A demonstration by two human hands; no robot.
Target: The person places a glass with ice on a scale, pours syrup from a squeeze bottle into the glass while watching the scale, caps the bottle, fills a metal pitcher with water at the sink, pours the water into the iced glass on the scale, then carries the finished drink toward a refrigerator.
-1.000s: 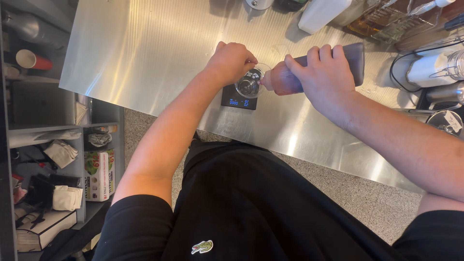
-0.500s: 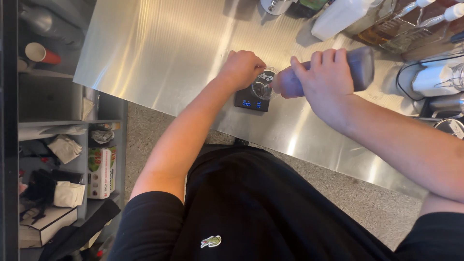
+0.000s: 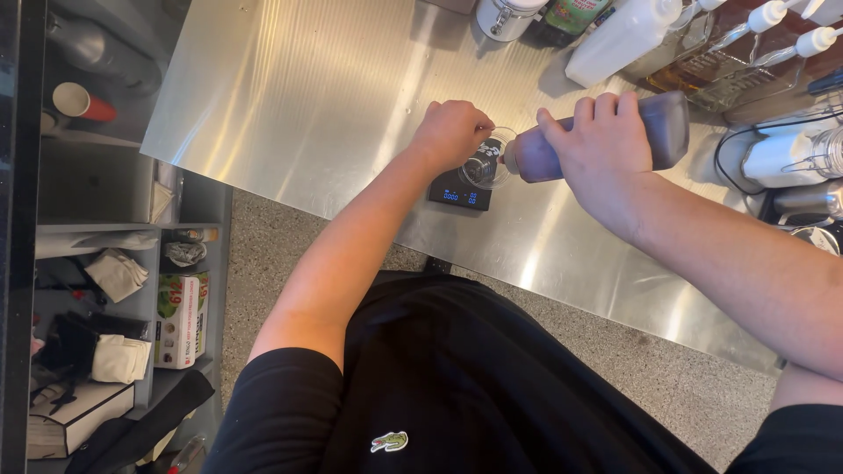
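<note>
My left hand point(image 3: 452, 132) grips the rim of a clear plastic cup point(image 3: 488, 161) that stands on a small black digital scale point(image 3: 458, 193) on the steel counter point(image 3: 299, 96). A squeeze bottle of dark purple-brown sauce point(image 3: 660, 127) lies tipped on its side in my right hand point(image 3: 601, 145), its nozzle end over the cup's mouth. Whether sauce is flowing I cannot tell.
Along the counter's back stand a white squeeze bottle point(image 3: 619, 39), a jar point(image 3: 507, 17) and pump bottles point(image 3: 764, 22) in a rack. Cables and metal gear point(image 3: 790, 162) sit at the right. Shelves point(image 3: 114, 290) with boxes and cloths are at the left, with a speckled floor point(image 3: 263, 254) below.
The view has shifted a little. Both hands keep their hold, with the bottle still tipped at the cup on the scale.
</note>
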